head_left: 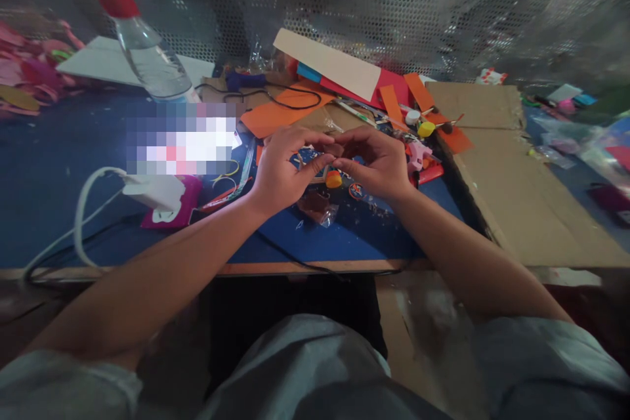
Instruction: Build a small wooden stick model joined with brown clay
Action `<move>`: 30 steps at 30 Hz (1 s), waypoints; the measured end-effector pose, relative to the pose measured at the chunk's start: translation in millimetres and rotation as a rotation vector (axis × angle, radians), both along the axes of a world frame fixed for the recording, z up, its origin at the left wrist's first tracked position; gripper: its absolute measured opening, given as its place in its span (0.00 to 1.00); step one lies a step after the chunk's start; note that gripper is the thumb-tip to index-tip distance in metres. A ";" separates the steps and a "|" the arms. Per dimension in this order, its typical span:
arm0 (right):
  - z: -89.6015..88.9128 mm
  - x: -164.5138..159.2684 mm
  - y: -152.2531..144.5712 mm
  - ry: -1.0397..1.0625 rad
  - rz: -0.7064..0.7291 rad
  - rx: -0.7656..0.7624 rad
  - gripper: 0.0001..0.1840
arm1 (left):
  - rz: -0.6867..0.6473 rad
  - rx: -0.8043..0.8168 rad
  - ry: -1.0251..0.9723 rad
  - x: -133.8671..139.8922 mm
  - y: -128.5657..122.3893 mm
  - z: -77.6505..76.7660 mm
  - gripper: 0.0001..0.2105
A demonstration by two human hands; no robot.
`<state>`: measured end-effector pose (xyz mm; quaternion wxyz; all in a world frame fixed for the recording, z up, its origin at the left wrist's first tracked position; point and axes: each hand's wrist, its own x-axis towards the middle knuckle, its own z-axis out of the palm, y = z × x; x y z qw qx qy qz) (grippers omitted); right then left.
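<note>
Over the middle of the blue table, my left hand (290,167) and my right hand (377,161) meet at the fingertips, thumbs and forefingers pinched together. Whatever they pinch is small and mostly covered by the fingers; I cannot make it out. Just under the fingertips lies an orange-yellow cap (333,178). A small round orange and white piece (355,191) rests below my right hand. Closer to me is a brown lump (315,205) with clear plastic wrap at its edge. Small white scraps are scattered around these pieces.
At the left stand a red-capped bottle (152,62) and a white plug (157,193) with cables on a magenta block. Orange paper sheets (285,108), a pink glue gun (419,154) and a yellow cap (426,129) lie beyond my hands. Cardboard (536,190) covers the right side.
</note>
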<state>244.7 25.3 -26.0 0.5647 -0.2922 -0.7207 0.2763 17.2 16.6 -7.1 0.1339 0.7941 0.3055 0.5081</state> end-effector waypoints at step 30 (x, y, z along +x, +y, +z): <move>15.1 -6.0 -11.3 -0.204 -0.130 0.368 0.19 | 0.096 -0.024 0.026 -3.9 -11.7 6.1 0.04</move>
